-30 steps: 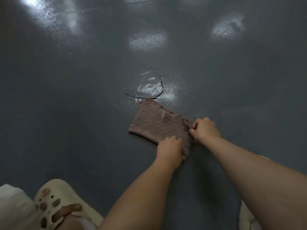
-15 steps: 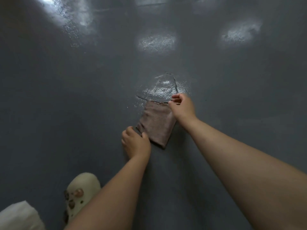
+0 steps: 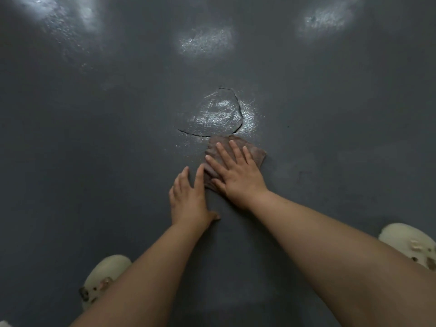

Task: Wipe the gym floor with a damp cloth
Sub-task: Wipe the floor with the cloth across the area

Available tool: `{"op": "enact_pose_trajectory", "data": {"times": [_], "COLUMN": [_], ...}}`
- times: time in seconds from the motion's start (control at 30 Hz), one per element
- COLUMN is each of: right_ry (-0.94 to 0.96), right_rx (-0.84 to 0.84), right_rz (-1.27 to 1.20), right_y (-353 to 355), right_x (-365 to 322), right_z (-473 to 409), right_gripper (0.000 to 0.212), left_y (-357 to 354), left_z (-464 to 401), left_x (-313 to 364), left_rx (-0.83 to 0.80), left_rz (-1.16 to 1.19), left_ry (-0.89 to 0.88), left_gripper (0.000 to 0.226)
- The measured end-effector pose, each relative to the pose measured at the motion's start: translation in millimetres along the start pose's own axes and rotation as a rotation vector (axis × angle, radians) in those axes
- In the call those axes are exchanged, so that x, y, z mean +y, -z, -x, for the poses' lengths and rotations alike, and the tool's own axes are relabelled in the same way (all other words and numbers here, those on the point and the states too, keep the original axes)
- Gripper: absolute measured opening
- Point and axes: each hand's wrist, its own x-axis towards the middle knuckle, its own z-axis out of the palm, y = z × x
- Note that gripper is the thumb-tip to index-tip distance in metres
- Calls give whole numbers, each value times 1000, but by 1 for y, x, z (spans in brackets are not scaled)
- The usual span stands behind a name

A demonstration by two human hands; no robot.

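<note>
A folded brownish cloth (image 3: 256, 151) lies on the dark grey gym floor (image 3: 94, 161), just below a cracked, shiny patch. My right hand (image 3: 238, 175) lies flat on top of the cloth with its fingers spread and straight, pressing it down and hiding most of it. My left hand (image 3: 188, 199) rests flat on the floor just left of the cloth, fingers straight, its index finger touching the cloth's left edge.
A curved crack (image 3: 238, 114) rings a glossy wet-looking patch right above the cloth. Light reflections show on the floor farther off. My cream clogs are at the bottom left (image 3: 101, 277) and right edge (image 3: 410, 244).
Both hands let go of the cloth's corners after folding it smaller. My right hand now lies flat on it; my left hand has flattened onto the floor beside it.
</note>
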Motion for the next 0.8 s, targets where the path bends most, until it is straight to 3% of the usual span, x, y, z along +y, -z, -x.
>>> {"op": "enact_pose_trajectory", "data": {"times": [0.17,0.27,0.33,0.43,0.53,0.63,0.8], "right_ry": [-272,-513,-663,-793,-646,-416,-73], "right_rx": [79,85,85,101,123,152,154], "right_rz": [-54,-58,-81,-191,-164,-64,15], "right_y": [2,7,6,5,-12,-35,-43], "right_x": [82,122,121,84,37,2,20], "right_z": [26,42,42,34,42,73,103], "right_gripper": [79,70,60,68,78,71,62], "left_y": [-6,-7,-7,-6,-7,-8,-8], "left_z": [-1,0,0,0,-2,-2,-2], "left_x": [24,27,28,31,30,28,27], "left_rx": [-95,-112,-108,-100,-87,-68,-58], "left_rz": [-128,-122,-115,-101,-93,-88,-82], "left_ry": [-96,-75,-69,-61,-54,-52,-49], "left_gripper": [124,124,124,123,123,124,124]}}
